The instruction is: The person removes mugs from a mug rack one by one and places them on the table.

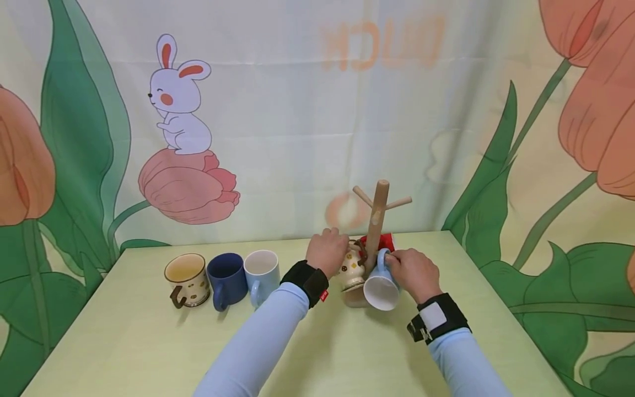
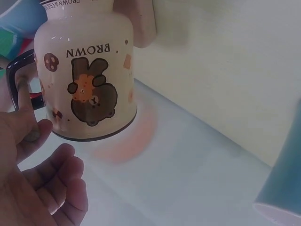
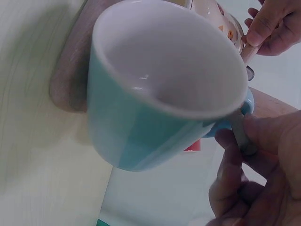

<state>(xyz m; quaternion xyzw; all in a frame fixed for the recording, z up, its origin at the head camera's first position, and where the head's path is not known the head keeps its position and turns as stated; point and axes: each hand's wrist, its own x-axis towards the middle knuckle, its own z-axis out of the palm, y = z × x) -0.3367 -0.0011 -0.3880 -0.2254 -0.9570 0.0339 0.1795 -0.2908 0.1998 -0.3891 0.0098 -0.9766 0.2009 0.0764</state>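
Observation:
A wooden mug tree (image 1: 380, 209) stands at the back right of the table, its two upper pegs bare. Upside down on a lower peg hangs a cream mug (image 2: 84, 70) with a brown bear print. My left hand (image 1: 327, 251) pinches that peg's end (image 2: 23, 94), which passes through the mug's dark handle. On another lower peg a light blue mug (image 3: 136, 127) hangs by its handle, tilted with its white inside toward me. My right hand (image 1: 414, 273) pinches the peg tip (image 3: 241, 134) beside this handle. Behind the post a red mug (image 1: 387, 241) is partly hidden.
Left of the tree, a cream patterned mug (image 1: 190, 284), a dark blue mug (image 1: 230, 281) and another light blue mug (image 1: 263, 273) stand upright in a row. A printed cloth (image 1: 278, 110) hangs behind the pale table (image 1: 139, 342).

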